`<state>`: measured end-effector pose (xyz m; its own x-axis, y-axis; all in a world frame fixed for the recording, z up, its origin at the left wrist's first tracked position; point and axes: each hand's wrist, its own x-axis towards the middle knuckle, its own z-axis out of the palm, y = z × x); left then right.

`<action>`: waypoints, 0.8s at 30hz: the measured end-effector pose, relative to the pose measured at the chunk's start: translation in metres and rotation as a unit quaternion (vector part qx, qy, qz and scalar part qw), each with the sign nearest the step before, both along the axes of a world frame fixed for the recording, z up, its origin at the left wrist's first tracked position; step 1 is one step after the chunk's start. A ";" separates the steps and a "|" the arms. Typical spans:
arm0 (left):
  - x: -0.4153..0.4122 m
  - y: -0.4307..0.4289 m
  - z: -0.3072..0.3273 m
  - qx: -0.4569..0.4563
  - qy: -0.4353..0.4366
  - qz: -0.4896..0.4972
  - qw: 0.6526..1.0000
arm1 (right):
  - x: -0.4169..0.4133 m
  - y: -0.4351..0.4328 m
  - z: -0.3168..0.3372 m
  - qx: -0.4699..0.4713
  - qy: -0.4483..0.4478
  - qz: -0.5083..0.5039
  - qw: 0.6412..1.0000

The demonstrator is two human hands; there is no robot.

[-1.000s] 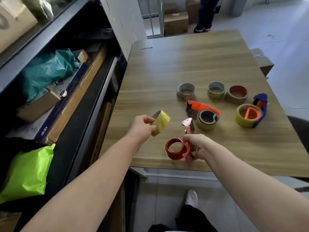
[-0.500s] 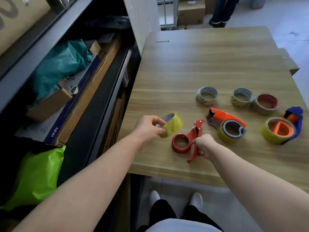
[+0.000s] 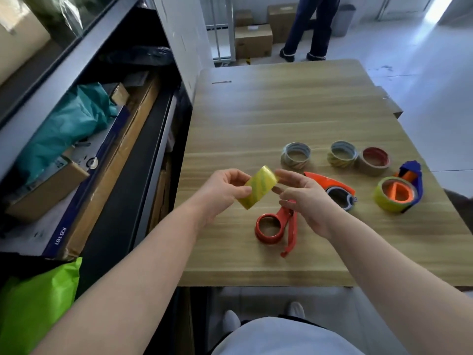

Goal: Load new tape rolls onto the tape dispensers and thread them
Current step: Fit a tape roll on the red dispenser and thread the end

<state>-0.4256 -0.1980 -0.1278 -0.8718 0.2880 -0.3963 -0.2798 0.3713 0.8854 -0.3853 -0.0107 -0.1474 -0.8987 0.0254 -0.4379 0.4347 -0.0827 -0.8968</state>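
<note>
My left hand [image 3: 224,188] grips a yellow tape roll [image 3: 259,191], held edge-on above the wooden table [image 3: 281,116]. My right hand [image 3: 304,198] is beside it, its fingertips touching the roll's right edge. Below my hands an empty red tape dispenser [image 3: 277,226] lies flat on the table. To the right lie an orange dispenser [image 3: 332,187] loaded with a roll and a blue dispenser [image 3: 401,190] loaded with a yellow roll.
Three spare rolls stand in a row further back: a grey one [image 3: 295,156], a yellow-striped one [image 3: 341,155] and a red-cored one [image 3: 375,161]. Shelving with boxes and bags [image 3: 76,139] runs along the left. A person [image 3: 311,26] stands beyond the table.
My right hand let go of the red dispenser, which now lies on the table, and rose to the yellow roll. My left hand turned the roll edge-on.
</note>
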 end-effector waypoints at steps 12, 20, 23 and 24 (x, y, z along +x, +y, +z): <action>0.027 0.044 -0.091 -0.321 0.131 -0.115 0.931 | 0.024 0.014 -0.092 0.376 -0.210 0.088 0.898; 0.038 0.055 -0.116 -0.392 0.227 -0.235 0.860 | 0.025 0.013 -0.109 0.254 -0.232 0.050 0.938; 0.039 0.051 -0.127 -0.399 0.214 -0.258 0.854 | 0.025 0.013 -0.109 0.211 -0.224 0.023 0.951; 0.039 0.049 -0.127 -0.370 0.209 -0.229 0.876 | 0.026 0.015 -0.108 0.201 -0.217 0.015 0.955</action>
